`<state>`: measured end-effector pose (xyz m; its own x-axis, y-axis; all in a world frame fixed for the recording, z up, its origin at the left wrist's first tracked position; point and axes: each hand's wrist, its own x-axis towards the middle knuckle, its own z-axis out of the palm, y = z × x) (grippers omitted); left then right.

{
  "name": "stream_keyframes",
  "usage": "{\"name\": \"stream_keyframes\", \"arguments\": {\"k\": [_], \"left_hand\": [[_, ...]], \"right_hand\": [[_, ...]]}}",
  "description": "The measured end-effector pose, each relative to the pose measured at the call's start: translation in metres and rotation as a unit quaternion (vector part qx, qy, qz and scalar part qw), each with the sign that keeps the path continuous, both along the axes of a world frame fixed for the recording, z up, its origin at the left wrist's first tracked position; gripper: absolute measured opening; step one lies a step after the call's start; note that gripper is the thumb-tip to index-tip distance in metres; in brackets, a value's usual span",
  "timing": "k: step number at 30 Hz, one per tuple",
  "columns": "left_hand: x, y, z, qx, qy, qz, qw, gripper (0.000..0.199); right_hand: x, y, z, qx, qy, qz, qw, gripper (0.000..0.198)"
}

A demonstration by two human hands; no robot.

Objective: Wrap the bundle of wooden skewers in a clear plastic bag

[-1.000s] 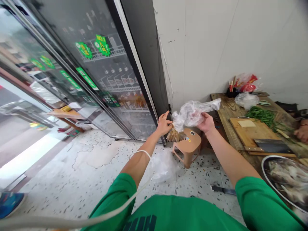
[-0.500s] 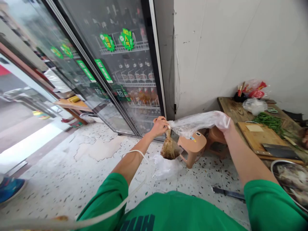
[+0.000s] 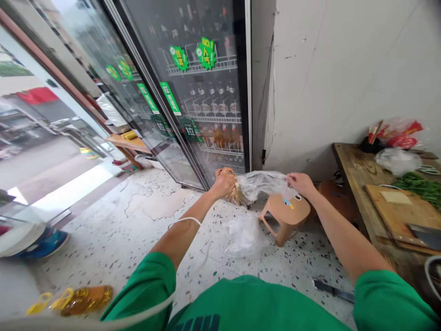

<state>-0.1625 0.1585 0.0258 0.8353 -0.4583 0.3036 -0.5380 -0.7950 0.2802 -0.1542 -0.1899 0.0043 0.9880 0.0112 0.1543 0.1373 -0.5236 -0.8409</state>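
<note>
My left hand [image 3: 223,184] grips one end of a clear plastic bag [image 3: 262,184], where a clump of pale yellow-brown strands [image 3: 236,196] sits inside. My right hand [image 3: 301,183] pinches the bag's other end, so the bag is stretched almost level between both hands in front of me. Both arms reach out from green sleeves. The bag hangs above a small tan plastic stool [image 3: 287,216] and close to the glass-door fridge [image 3: 203,96].
Another crumpled clear bag [image 3: 244,233] lies on the speckled floor below. A wooden table [image 3: 358,172] at right carries a cutting board [image 3: 403,209], a cleaver [image 3: 425,234], green stalks [image 3: 420,186] and bags. A knife [image 3: 332,291] lies on the floor. Oil bottles [image 3: 81,299] lie at lower left.
My right hand has slid along the bag toward the left hand, shortening the stretched part. The strand clump, hanging down before, is now lifted level. The view turned left.
</note>
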Motion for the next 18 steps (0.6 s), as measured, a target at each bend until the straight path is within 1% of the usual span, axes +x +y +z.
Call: {"name": "stream_keyframes", "arguments": {"k": [2,5,7,9,11,13,16,18], "left_hand": [[0.001,0.012,-0.008,0.000,0.010,0.019,1.000,0.020],[-0.001,0.022,-0.026,-0.011,0.035,0.041,0.998,0.021],[-0.005,0.027,-0.036,-0.023,0.044,0.049,0.998,0.021],[-0.011,0.036,-0.041,-0.034,0.048,0.051,0.997,0.020],[-0.017,0.049,-0.041,-0.040,0.053,0.053,0.996,0.020],[-0.025,0.062,-0.036,-0.041,0.055,0.062,0.996,0.020],[-0.038,0.076,-0.023,-0.042,0.046,0.084,0.995,0.020],[-0.047,0.080,-0.012,-0.045,0.037,0.088,0.994,0.021]], "right_hand": [[0.010,0.001,0.007,0.056,0.064,0.037,0.996,0.041],[0.017,0.001,0.014,0.126,0.128,0.083,0.980,0.051],[0.017,0.003,0.014,0.160,0.141,0.090,0.973,0.055],[0.016,0.005,0.012,0.182,0.136,0.080,0.971,0.057],[0.014,0.005,0.007,0.185,0.119,0.058,0.974,0.055],[0.013,0.005,0.001,0.173,0.095,0.033,0.980,0.049],[0.013,0.008,-0.010,0.135,0.062,0.001,0.989,0.038],[0.013,0.018,-0.020,0.100,0.045,-0.017,0.994,0.037]]}}
